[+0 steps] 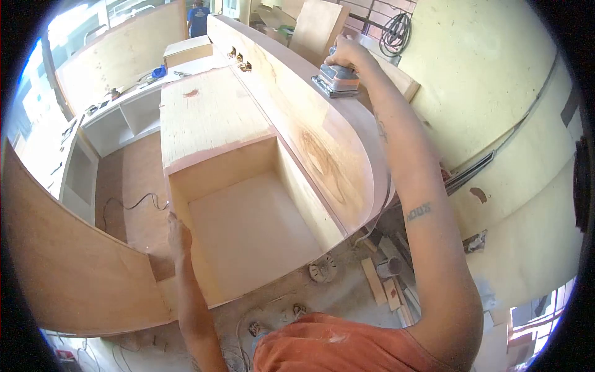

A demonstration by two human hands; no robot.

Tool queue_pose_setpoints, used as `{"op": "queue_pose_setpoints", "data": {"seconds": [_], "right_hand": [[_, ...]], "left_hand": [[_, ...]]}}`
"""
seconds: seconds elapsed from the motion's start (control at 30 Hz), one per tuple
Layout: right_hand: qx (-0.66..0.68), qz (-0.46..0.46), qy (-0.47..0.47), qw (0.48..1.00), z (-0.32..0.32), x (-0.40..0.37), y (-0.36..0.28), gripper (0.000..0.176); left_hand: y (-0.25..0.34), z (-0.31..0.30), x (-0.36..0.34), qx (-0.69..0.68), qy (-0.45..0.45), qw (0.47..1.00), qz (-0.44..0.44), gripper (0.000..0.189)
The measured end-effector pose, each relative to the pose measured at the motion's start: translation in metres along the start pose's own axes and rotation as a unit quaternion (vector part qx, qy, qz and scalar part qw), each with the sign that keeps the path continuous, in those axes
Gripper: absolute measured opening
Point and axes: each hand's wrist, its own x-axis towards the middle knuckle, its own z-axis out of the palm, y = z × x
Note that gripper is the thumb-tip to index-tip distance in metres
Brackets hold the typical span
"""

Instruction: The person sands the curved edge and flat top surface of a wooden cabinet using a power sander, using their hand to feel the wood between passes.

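With its arm stretched forward, my right hand [350,52] is closed around the top of a power sander [338,80]. The sander rests on the upper edge of a long curved wooden panel [297,118]. On the left, my left hand [179,234] touches the side edge of an open wooden box compartment [248,223]; its fingers are partly hidden and small in view. Beyond the compartment lies a flat plywood top [211,111] with a reddish patch. Brass-coloured fittings [240,59] sit on the panel's inner face.
White shelving [127,118] stands at the left, with a cable [133,204] on brown board below. Wood offcuts [373,280] and a round grey object lie on the floor at right. Large pale sheets [496,80] lean at right. A person in blue [198,20] is far back.
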Motion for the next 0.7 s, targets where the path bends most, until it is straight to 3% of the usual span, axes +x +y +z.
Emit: {"op": "queue_pose_setpoints", "data": {"seconds": [0.07, 0.27, 0.33, 0.4, 0.43, 0.5, 0.6, 0.67, 0.7], "right_hand": [[0.017, 0.034, 0.014, 0.999, 0.005, 0.009, -0.003, 0.088], [0.013, 0.002, -0.012, 1.000, -0.009, -0.011, 0.000, 0.094], [0.007, -0.005, -0.023, 1.000, -0.017, -0.027, 0.002, 0.095], [0.006, -0.005, -0.032, 0.999, -0.026, -0.050, 0.002, 0.097], [-0.007, -0.001, -0.028, 1.000, -0.030, -0.066, 0.000, 0.098], [-0.047, 0.001, -0.010, 0.999, -0.035, -0.096, -0.002, 0.092], [-0.017, -0.030, 0.022, 0.999, -0.046, -0.141, -0.001, 0.077], [-0.009, -0.005, 0.027, 1.000, -0.052, -0.168, -0.001, 0.073], [0.001, 0.013, 0.032, 0.999, -0.055, -0.182, 0.000, 0.069]], "left_hand": [[-0.002, 0.004, 0.003, -0.005, 0.000, 1.000, -0.001, 0.040], [-0.043, 0.029, 0.019, 0.026, 0.020, 0.998, 0.048, 0.041], [-0.082, 0.051, 0.031, 0.024, 0.012, 0.998, 0.053, 0.043], [-0.137, 0.080, 0.048, 0.110, 0.041, 0.980, 0.161, 0.043], [-0.120, 0.067, 0.043, 0.112, 0.033, 0.979, 0.168, 0.043], [-0.044, 0.024, 0.017, 0.018, -0.012, 1.000, 0.020, 0.044], [-0.025, 0.004, 0.018, 0.027, -0.015, 0.999, 0.034, 0.048], [-0.192, 0.109, 0.127, 0.067, -0.066, 0.988, 0.123, 0.052], [-0.227, 0.129, 0.161, 0.083, -0.089, 0.978, 0.168, 0.054]]}}
